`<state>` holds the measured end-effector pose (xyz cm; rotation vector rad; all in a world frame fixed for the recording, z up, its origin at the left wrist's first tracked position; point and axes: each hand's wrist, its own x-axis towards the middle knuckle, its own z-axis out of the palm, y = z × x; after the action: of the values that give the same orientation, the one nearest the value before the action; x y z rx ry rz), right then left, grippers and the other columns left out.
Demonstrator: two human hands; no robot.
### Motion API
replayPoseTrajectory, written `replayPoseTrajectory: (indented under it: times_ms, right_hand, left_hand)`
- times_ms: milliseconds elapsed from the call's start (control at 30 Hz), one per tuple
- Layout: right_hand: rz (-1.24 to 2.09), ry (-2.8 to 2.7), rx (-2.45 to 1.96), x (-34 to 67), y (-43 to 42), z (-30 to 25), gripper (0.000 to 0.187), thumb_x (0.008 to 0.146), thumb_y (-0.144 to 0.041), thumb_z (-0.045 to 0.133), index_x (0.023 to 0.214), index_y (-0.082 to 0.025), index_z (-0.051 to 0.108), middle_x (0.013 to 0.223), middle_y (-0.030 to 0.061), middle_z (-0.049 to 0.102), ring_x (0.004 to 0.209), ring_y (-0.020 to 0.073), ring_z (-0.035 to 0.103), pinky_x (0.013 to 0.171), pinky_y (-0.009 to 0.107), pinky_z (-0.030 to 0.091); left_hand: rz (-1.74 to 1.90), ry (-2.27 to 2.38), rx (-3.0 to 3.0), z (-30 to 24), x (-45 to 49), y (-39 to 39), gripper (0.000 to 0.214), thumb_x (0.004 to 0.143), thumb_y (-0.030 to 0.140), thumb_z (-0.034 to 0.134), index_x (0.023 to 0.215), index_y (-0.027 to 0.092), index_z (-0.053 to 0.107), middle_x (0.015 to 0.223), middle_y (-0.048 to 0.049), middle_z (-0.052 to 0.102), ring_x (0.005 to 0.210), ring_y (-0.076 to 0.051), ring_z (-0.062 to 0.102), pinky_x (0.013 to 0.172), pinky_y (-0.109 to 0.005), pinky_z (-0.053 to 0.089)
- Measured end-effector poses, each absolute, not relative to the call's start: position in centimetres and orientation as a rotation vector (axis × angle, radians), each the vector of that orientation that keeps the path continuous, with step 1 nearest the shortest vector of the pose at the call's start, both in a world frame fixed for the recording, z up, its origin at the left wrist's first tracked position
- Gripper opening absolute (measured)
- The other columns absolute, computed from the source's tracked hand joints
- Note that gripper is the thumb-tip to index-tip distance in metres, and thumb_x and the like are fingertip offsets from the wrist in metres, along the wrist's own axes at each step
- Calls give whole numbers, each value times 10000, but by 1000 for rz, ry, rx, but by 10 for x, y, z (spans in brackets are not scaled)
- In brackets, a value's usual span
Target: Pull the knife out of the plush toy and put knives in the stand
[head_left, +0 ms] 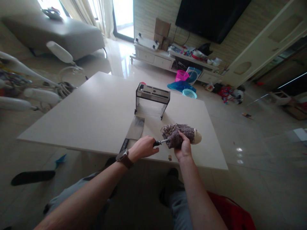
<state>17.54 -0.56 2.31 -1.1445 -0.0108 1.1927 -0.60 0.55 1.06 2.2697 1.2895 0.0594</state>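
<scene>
My left hand [145, 146] is closed around the black handle of a tool with a thin metal shaft [163, 141]; its far end is hidden in a brown and cream fluffy cloth [183, 131]. My right hand [184, 147] grips that bunched cloth from below, with the thumb on top, just above the table's front edge. Left of the hands, a cleaver [136, 128] lies flat on the white table [83, 108], its dark handle toward me. Behind it stands a knife rack [153, 92] with a slotted metal top and clear front.
A small figure-like item [170, 157] lies at the table's front edge. Beyond the table, a pink basket [181, 75] and a light blue basket [189, 93] are on the floor. White exercise-type equipment [43, 95] stands at left. A red bag-like object [232, 210] is at lower right.
</scene>
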Motion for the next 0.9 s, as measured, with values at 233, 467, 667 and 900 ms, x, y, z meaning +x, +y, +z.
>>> replayPoseTrajectory:
  times_ms: [233,467,667,900]
  right_hand:
    - [1217,8,-1152,173,-5,20,215,727,-157,720,941,-162,736,851,14,804,703,147,745,676,245,630]
    - [1218,-36,-1140,172,-6,19,224,721,-160,721,945,-165,740,858,18,804,722,157,745,693,258,626]
    - [1231,-14,-1153,171,-6,18,193,737,-159,714,928,-153,740,843,26,801,711,158,740,679,255,620]
    - [1243,-3,-1149,170,-5,15,233,738,-160,722,970,-146,741,884,33,805,740,163,746,694,262,623]
  left_hand:
    - [69,1296,2278,6,-7,6,351,855,462,601,786,156,758,793,-152,730,706,-247,685,630,-312,454]
    - [122,1293,2308,2,-7,6,334,842,459,608,728,167,722,752,-133,723,670,-235,675,591,-307,409]
    - [123,1288,2305,5,-8,5,325,836,447,608,722,164,722,753,-134,722,674,-233,674,599,-310,411]
    - [96,1279,2288,8,-7,6,327,836,437,597,720,160,725,746,-135,718,666,-227,671,578,-308,393]
